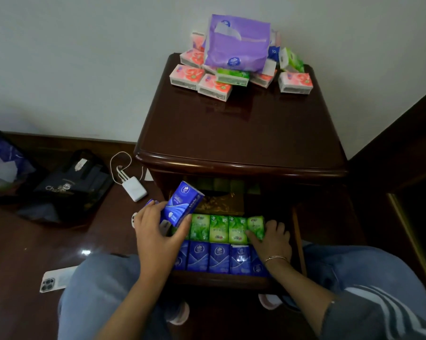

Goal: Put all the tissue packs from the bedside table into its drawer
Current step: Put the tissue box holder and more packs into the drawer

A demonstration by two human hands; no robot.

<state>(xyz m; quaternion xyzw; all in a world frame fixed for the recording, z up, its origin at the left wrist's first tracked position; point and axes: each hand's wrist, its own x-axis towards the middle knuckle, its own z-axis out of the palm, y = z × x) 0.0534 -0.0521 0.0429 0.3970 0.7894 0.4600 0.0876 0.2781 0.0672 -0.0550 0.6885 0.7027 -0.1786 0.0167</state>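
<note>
Dark-wood drawer (pixel 219 279): left grip (pixel 158 233) clasps a blue pack (pixel 182 204), perhaps Vinda-branded; right grip (pixel 273 244) pinches a green pack (pixel 255 225).

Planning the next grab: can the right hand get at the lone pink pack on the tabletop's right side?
Probably yes. Nothing lies on the pink pack, and bare tabletop lies before it; the right hand must first release the green pack.
</note>
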